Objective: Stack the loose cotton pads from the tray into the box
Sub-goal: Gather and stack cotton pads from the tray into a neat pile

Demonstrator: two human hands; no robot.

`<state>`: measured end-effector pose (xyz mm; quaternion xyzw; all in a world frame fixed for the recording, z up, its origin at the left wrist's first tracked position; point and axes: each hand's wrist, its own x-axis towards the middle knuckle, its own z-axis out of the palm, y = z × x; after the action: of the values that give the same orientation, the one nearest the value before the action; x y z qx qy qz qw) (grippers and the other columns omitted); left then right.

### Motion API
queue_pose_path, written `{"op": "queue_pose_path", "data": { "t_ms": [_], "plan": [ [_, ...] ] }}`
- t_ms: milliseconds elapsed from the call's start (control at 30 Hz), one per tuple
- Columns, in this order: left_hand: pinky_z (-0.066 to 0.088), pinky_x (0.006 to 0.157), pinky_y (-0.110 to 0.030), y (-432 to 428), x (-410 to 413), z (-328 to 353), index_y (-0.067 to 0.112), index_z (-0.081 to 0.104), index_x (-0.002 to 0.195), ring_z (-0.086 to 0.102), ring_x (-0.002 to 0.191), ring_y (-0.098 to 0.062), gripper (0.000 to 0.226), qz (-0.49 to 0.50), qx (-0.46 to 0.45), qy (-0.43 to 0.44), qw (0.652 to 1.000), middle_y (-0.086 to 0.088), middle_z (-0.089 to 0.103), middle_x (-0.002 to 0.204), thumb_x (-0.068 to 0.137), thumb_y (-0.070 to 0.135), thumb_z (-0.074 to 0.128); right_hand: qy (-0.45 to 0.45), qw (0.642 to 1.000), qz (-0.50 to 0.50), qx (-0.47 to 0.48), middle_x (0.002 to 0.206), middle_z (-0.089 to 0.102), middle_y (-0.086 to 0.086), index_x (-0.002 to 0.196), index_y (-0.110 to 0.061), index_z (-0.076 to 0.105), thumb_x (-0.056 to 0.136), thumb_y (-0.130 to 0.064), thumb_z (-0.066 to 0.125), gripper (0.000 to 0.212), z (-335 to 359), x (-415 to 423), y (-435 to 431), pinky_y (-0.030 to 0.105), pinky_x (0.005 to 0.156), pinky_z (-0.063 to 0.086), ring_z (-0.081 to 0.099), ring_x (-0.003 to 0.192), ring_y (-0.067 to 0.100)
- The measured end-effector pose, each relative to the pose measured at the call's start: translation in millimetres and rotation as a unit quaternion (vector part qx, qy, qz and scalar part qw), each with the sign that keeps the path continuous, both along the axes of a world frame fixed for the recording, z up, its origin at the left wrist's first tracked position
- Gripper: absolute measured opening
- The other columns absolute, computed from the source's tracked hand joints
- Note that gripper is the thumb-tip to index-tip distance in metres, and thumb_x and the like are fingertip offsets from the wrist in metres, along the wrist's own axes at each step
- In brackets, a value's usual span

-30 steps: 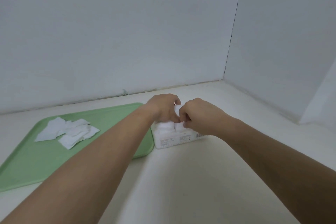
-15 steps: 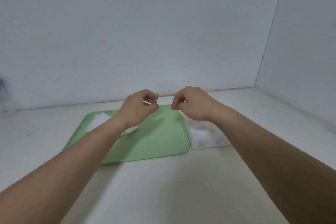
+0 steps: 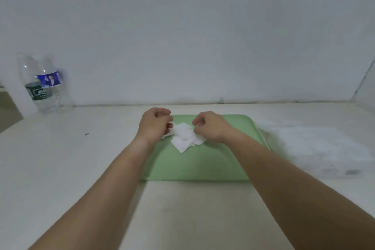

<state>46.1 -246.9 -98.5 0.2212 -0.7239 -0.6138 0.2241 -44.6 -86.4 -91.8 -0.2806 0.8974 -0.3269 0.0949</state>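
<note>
A loose pile of white square cotton pads (image 3: 183, 138) lies on the far middle of the pale green tray (image 3: 203, 165). My left hand (image 3: 155, 126) is at the pile's left edge, fingers curled, fingertips touching the pads. My right hand (image 3: 211, 128) is at the pile's right edge, fingers curled down onto it. Whether either hand pinches a pad is not visible. The box (image 3: 312, 148) shows only as a white motion-blurred smear to the right of the tray.
Two clear plastic water bottles (image 3: 43, 85) stand against the back wall at the far left. A white wall closes the table's back, with a side wall at the far right. A small dark speck (image 3: 86, 133) lies on the table left of the tray.
Both hands left the box and moved left over the tray, reaching the pad pile. The view swung left, bringing the bottles into sight and pushing the box toward the right edge.
</note>
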Motion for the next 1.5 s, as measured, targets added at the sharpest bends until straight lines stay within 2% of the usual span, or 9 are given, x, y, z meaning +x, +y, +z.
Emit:
{"op": "queue_pose_path", "data": {
  "t_ms": [233,467,567,667,767,967,1133,1300,1500],
  "plan": [
    [0.055,0.071,-0.028,-2,7,-5,0.016,0.063,0.105,0.068,0.076,-0.015,0.016,0.022,0.01,0.06,0.998,-0.004,0.072,0.097,0.096,0.004,0.057,0.008,0.998,0.066,-0.019,0.113,0.061,-0.007,0.101,-0.03,0.067,0.075,-0.017,0.073,0.03,-23,-3,-12,0.019,0.063,0.04,0.053,0.075,0.0],
    [0.055,0.077,-0.035,-5,18,-15,0.022,0.064,0.105,0.07,0.086,-0.019,0.017,0.049,-0.045,0.059,0.996,-0.001,0.072,0.097,0.093,0.011,0.064,0.1,0.983,-0.011,-0.153,0.102,0.06,-0.012,0.094,-0.025,0.068,0.09,-0.025,0.065,0.005,-23,2,-9,0.024,0.076,0.041,0.057,0.093,0.008],
    [0.051,0.081,-0.03,-1,16,-16,0.025,0.067,0.106,0.065,0.095,-0.011,0.022,0.032,-0.115,0.066,0.991,0.009,0.07,0.101,0.088,0.013,0.072,0.051,0.962,-0.034,-0.265,0.091,0.071,-0.009,0.089,-0.02,0.071,0.087,-0.019,0.067,0.005,-14,4,-3,0.018,0.073,0.046,0.063,0.085,0.002],
    [0.051,0.089,-0.023,8,16,-16,0.024,0.064,0.122,0.061,0.111,0.001,0.048,-0.024,-0.124,0.081,0.989,0.015,0.068,0.114,0.077,0.029,0.081,-0.053,0.935,0.007,-0.35,0.088,0.075,0.01,0.092,-0.009,0.072,0.089,-0.009,0.065,0.008,-4,7,1,0.032,0.079,0.054,0.066,0.077,0.01],
    [0.054,0.085,-0.017,13,17,-12,0.017,0.06,0.131,0.068,0.108,-0.002,0.06,-0.072,-0.064,0.097,0.991,0.005,0.072,0.116,0.078,0.021,0.087,-0.124,0.925,0.077,-0.35,0.092,0.075,0.016,0.099,-0.006,0.072,0.092,-0.008,0.065,0.01,3,10,5,0.037,0.081,0.058,0.07,0.081,0.019],
    [0.059,0.08,-0.032,10,19,-12,0.015,0.072,0.114,0.076,0.094,-0.02,0.031,-0.107,-0.013,0.1,0.989,-0.004,0.078,0.103,0.084,0.014,0.08,-0.077,0.941,0.08,-0.319,0.069,0.07,0.003,0.088,-0.009,0.074,0.079,-0.01,0.08,0.011,1,12,-3,0.027,0.054,0.048,0.06,0.061,0.012],
    [0.059,0.089,-0.045,3,15,-16,0.007,0.07,0.118,0.075,0.099,-0.033,0.043,-0.093,0.065,0.106,0.988,-0.014,0.077,0.107,0.077,0.017,0.082,-0.136,0.922,0.066,-0.356,0.079,0.073,0.01,0.099,-0.008,0.071,0.089,-0.021,0.074,0.016,-4,15,-6,0.028,0.061,0.054,0.067,0.067,0.014],
    [0.06,0.075,-0.035,-2,16,-13,0.003,0.069,0.117,0.075,0.091,-0.029,0.026,-0.067,0.121,0.12,0.983,-0.015,0.077,0.107,0.091,0.006,0.072,-0.23,0.897,0.104,-0.363,0.088,0.075,0.015,0.109,-0.007,0.067,0.082,-0.002,0.077,0.029,-7,17,-4,0.031,0.073,0.058,0.068,0.072,0.023],
    [0.061,0.063,-0.029,3,17,-11,0.007,0.069,0.112,0.072,0.07,-0.019,0.016,-0.04,0.144,0.123,0.981,-0.007,0.076,0.084,0.097,0.011,0.067,-0.273,0.871,0.096,-0.398,0.086,0.072,0.015,0.111,-0.002,0.066,0.079,0.005,0.076,0.033,-9,13,-1,0.027,0.069,0.058,0.066,0.07,0.023]
  ]
}}
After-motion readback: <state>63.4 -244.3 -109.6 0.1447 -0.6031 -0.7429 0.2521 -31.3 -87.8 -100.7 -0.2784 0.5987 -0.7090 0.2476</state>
